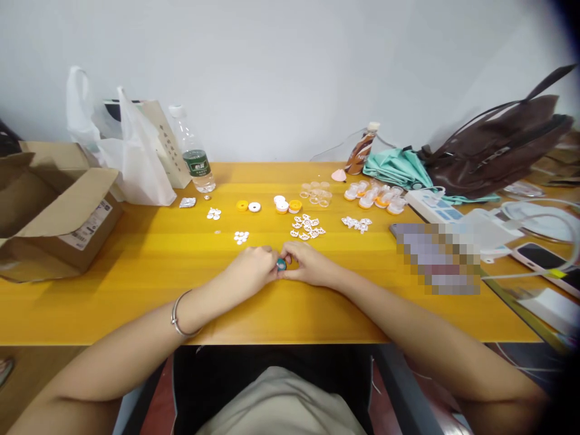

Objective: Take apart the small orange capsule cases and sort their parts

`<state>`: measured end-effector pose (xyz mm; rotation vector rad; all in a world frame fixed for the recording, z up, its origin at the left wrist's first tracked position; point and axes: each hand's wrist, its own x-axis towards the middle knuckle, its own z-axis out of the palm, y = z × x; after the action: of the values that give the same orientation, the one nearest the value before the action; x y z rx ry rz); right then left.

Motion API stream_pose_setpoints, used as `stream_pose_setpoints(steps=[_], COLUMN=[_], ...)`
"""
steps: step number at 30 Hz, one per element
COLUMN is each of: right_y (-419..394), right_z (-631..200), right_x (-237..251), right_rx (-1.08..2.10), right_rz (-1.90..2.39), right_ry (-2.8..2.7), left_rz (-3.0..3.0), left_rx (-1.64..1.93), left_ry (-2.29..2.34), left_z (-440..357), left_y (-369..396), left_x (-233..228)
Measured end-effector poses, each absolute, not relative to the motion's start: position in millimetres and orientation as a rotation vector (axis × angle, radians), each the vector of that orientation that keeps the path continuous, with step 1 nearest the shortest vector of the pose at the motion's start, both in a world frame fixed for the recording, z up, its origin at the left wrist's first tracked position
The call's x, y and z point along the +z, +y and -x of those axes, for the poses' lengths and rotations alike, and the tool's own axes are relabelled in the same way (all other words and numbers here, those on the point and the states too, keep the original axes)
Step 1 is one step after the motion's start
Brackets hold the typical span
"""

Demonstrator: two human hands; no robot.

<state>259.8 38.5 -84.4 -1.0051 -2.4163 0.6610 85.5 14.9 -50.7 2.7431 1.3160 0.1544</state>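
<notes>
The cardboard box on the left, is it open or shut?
Open. The cardboard box has its top flaps folded up and outward, leaving the inside exposed; what it holds cannot be seen.

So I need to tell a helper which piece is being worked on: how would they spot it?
Start at the yellow table, near its front edge at the middle. There the left hand and right hand meet, pinching a small teal round part. Every other small piece is white, clear, yellow or orange.

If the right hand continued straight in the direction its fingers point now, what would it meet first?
The right hand points leftward, so it would first meet the small teal part pinched between both hands, then directly the left hand, whose fingertips already touch that part.
</notes>
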Motion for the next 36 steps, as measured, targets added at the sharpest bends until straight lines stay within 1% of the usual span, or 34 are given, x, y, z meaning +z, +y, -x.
stream_pose_setpoints(steps=[4, 7, 10, 13, 16, 21, 26, 28, 30, 32, 34, 36], right_y=[39.7, 39.6, 38.8, 38.1, 37.9, 37.2, 36.9, 37.2, 37.8, 38.7, 39.7, 40.8], right_z=[-260.2, -261.0, -261.4, -261.5, -261.7, -262.1, -262.6, -262.6, -262.5, -262.4, -262.4, -262.6], right_x=[-86.7, -86.5, -84.4, -82.3, -81.2, -79.7, -78.6, -78.8, -79.6, -80.6, -81.5, -82.2], right_rx=[0.671, 0.680, 0.697, 0.709, 0.721, 0.732, 0.742, 0.748, 0.755, 0.764, 0.773, 0.784], right_rz=[0.999, 1.011, 1.010, 1.008, 1.020, 1.021, 1.017, 1.014, 1.013, 0.998, 0.978, 0.970], right_ry=[-2.420, -2.423, -2.424, -2.425, -2.420, -2.413, -2.416, -2.412, -2.408, -2.403, -2.399, -2.393], left_rz=[-2.849, -2.829, -2.745, -2.689, -2.655, -2.657, -2.672, -2.683, -2.696, -2.713, -2.711, -2.702], left_rx=[0.091, 0.128, 0.325, 0.522, 0.447, 0.306, 0.254, 0.308, 0.415, 0.476, 0.446, 0.410], left_ry=[1.350, 1.322, 1.315, 1.507, 1.596, 1.576, 1.556, 1.545, 1.484, 1.264, 0.942, 0.765], left_z=[-88.0, -82.9, -65.6, -40.8, -22.3, -15.7, -16.5, -20.4, -28.5, -40.0, -52.1, -61.6], left_y=[7.7, 10.0, 21.6, 40.3, 58.3, 74.8, 74.4, 67.6, 57.2, 45.5, 35.4, 29.6], left_x=[-55.7, -56.0, -46.6, -34.0, -30.5, -43.1, -44.4, -40.9, -37.8, -37.2, -39.6, -44.3])
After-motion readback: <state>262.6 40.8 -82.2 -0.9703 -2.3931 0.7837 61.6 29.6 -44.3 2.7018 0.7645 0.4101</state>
